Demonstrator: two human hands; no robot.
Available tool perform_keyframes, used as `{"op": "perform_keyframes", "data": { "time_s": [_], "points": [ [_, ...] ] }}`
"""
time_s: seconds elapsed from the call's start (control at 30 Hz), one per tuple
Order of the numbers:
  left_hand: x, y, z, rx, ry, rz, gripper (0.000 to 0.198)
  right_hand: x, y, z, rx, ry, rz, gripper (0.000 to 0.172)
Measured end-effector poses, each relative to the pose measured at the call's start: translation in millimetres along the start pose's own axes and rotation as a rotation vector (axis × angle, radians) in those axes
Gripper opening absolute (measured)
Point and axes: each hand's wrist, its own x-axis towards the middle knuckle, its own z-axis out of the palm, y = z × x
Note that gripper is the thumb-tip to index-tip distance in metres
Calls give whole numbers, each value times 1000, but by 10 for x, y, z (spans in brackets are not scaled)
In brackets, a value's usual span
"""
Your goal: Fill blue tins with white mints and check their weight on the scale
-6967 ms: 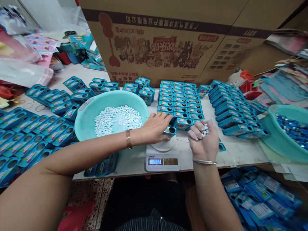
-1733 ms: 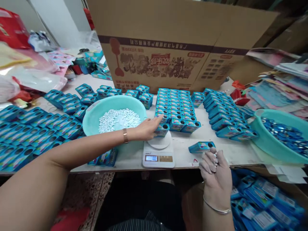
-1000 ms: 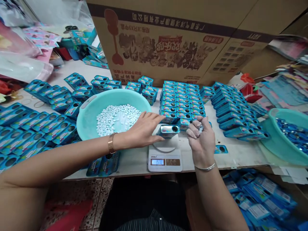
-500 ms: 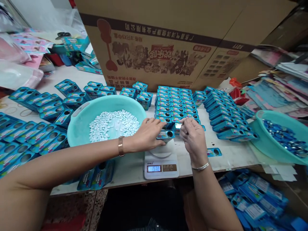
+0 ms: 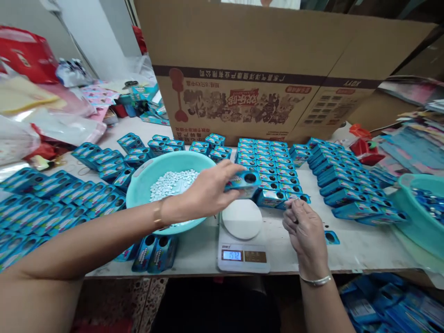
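Observation:
My left hand (image 5: 208, 190) grips a small blue candy box (image 5: 250, 184) with a dark round window, held up over the scale. Below it the white kitchen scale (image 5: 243, 219) has its round plate in view, and its display reads about 157.2. My right hand (image 5: 304, 229) is closed, thumb and fingertips pinched, just in front of the rows of blue boxes (image 5: 265, 159); what it holds, if anything, is too small to make out. Behind my left forearm stands a turquoise basin (image 5: 138, 185) of small pale-blue candies (image 5: 171, 182), partly hidden by my arm.
More upright blue boxes fill the left (image 5: 65, 201) and right (image 5: 350, 185) of the table. A flat blue piece (image 5: 332, 237) lies right of my right hand. A large carton (image 5: 243, 41) stands behind. At the right is another turquoise basin (image 5: 412, 217) of shiny blue pieces.
My left hand has lifted the blue box off the scale plate. My right hand has moved right, away from the box, still pinched. The view has shifted.

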Motion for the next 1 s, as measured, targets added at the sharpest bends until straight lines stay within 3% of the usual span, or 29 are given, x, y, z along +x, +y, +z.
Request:
{"op": "perform_keyframes", "data": {
  "time_s": [0.1, 0.2, 0.27, 0.37, 0.43, 0.7, 0.83, 0.9, 1.0],
  "points": [
    [-117, -71, -567, 106, 122, -24, 36, -15, 2, -47, 11, 6, 14, 42],
    [-227, -293, -849, 233, 148, -104, 36, -32, 9, -50, 18, 28, 31, 44],
    [-305, -485, -835, 347, 51, -161, 36, -45, 19, -44, 27, 39, 40, 45],
    [-424, -732, -668, 514, -282, -276, 34, -62, 40, -65, 28, 49, 78, 47],
    [-482, -812, -592, 580, -396, -335, 36, -72, 49, -108, 22, 64, 106, 47],
    [-442, -727, -770, 507, -223, -299, 44, -137, 17, -252, 25, 103, 79, 41],
    [-404, -740, -713, 444, -143, -265, 43, -153, 25, -280, 24, 108, 82, 42],
    [-409, -787, -629, 475, -172, -259, 42, -157, 28, -306, 31, 109, 63, 43],
    [-451, -896, -488, 557, -317, -310, 39, -166, 22, -354, 37, 139, 62, 44]
  ]
}}
